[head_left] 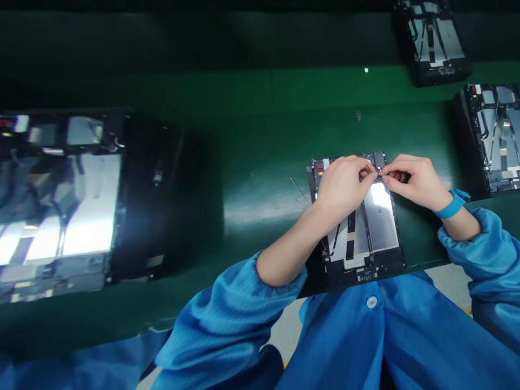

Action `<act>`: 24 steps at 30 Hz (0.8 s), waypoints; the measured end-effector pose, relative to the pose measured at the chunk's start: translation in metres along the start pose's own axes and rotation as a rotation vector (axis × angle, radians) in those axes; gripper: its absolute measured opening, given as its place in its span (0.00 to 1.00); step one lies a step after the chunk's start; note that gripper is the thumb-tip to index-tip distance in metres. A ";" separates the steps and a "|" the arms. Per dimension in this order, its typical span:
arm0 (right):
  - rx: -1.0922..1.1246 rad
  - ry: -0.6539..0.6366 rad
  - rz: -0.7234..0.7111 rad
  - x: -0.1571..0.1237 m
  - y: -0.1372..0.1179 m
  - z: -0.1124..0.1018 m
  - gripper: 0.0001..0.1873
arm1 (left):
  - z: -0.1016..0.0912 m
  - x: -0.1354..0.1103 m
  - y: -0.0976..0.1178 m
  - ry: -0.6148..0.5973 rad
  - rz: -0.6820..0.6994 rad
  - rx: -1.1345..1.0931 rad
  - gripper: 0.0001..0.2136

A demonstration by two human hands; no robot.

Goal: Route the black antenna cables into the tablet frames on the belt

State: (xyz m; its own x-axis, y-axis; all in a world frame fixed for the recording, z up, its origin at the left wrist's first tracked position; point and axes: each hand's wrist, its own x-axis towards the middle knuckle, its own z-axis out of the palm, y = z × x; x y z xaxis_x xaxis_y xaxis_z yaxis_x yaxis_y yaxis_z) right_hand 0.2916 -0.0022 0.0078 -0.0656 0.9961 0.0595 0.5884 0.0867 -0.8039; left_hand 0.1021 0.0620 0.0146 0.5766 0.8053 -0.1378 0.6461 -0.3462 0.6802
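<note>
An opened tablet (379,216), with silvery panels, black ribbon cables and a dark frame, lies at the table's front edge. Over its upper part is my left hand (345,179), thumb and forefinger pinched together near the top right corner. My right hand (414,179), wearing a blue wristband (453,205), reaches in from the right, also pinched. The fingertips of both hands meet close to the same spot; whatever is between them is too small to make out. A thin metal rod (299,189) shows just left of the tablet.
Large at the left, blurred, stands a stack of opened tablets (138,216). More opened tablets sit in a stack (504,141) at the right edge and another stack (439,46) at the back right. A small white scrap (366,70) lies on the green table (260,157).
</note>
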 end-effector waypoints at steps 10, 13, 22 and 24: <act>0.172 -0.055 0.260 0.009 -0.003 0.003 0.06 | 0.000 0.001 -0.002 0.040 0.000 0.014 0.07; 0.224 -0.075 0.312 0.012 -0.003 0.002 0.09 | -0.002 0.001 0.000 -0.001 -0.029 0.033 0.07; 0.211 -0.065 0.371 0.013 -0.007 0.001 0.10 | -0.001 0.000 -0.006 0.041 0.040 -0.011 0.06; 0.193 -0.060 0.384 0.013 -0.009 0.001 0.09 | -0.002 -0.002 -0.005 0.046 0.038 -0.021 0.06</act>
State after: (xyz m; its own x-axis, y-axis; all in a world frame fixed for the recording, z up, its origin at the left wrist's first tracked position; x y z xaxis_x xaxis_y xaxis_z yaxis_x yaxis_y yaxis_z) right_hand 0.2848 0.0099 0.0147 0.0787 0.9522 -0.2952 0.4183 -0.3003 -0.8572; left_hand 0.0968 0.0634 0.0126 0.5767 0.8132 -0.0782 0.6127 -0.3673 0.6998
